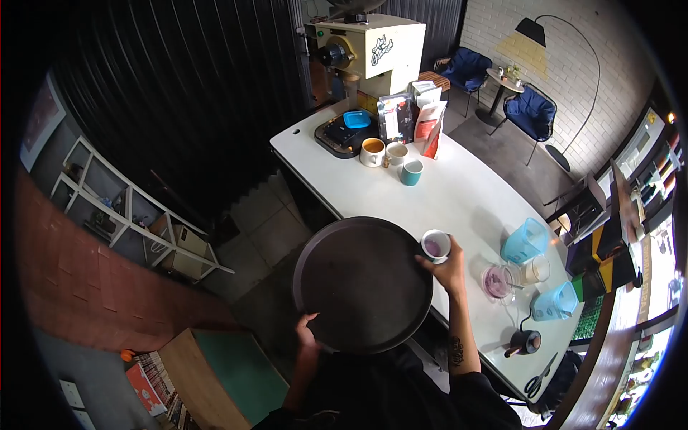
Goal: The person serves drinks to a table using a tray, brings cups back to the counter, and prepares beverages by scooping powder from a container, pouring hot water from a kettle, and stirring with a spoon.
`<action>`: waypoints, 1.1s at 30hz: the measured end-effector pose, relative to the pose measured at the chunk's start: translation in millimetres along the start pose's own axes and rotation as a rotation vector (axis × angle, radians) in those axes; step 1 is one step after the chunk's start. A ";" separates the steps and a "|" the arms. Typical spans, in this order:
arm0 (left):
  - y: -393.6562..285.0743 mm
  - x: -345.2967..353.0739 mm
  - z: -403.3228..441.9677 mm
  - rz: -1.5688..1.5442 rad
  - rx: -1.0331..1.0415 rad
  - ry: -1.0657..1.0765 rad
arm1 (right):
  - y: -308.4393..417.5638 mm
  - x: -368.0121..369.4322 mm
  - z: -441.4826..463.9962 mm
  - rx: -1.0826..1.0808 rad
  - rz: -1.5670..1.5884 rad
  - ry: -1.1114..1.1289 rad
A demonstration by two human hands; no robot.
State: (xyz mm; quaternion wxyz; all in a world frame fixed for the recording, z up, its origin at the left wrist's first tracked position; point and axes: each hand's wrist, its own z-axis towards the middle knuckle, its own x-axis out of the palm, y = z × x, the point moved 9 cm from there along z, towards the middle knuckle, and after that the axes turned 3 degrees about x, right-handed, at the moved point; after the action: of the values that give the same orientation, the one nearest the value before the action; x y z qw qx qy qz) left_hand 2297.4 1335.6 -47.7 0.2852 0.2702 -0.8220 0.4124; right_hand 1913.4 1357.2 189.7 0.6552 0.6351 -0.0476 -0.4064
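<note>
A round dark serving tray (pixel 362 287) is held out in front of me, its surface bare. My left hand (pixel 307 332) grips its near left rim, thumb on top and the other fingers hidden below. In my right hand (pixel 446 269) is a small cup (pixel 436 246), pale inside with a little purplish residue at the bottom. The cup is just beyond the tray's right rim, over the white table (pixel 459 197). Right of that hand stand a glass pitcher (pixel 496 283) with purplish contents and a clear glass (pixel 536 270).
Farther along the table are a teal cup (pixel 411 172), a mug (pixel 373 152), a pale cup (pixel 396 153), upright bags (pixel 430 129) and a grinder (pixel 369 54). To the right stand blue pitchers (pixel 525 241), a gooseneck kettle (pixel 525 342) and scissors (pixel 534 385). Shelves (pixel 129 208) line the left wall.
</note>
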 end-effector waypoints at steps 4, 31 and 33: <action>-14.9 -4.8 -9.0 -0.067 -0.009 0.047 | 40.6 47.8 -30.8 -0.023 0.057 0.200; -210.8 -174.3 73.6 -0.077 0.377 -0.287 | 123.0 301.9 71.4 -0.099 0.298 0.395; -233.0 -153.7 72.1 -0.126 0.354 -0.412 | 111.3 319.1 116.4 -0.091 0.208 0.310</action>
State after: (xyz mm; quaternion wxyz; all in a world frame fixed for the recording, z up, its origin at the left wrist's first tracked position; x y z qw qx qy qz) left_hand 2544.3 1188.0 -67.8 0.0858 0.4446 -0.7592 0.4676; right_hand 2110.8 1060.4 163.8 0.7210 0.6517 0.0069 -0.2353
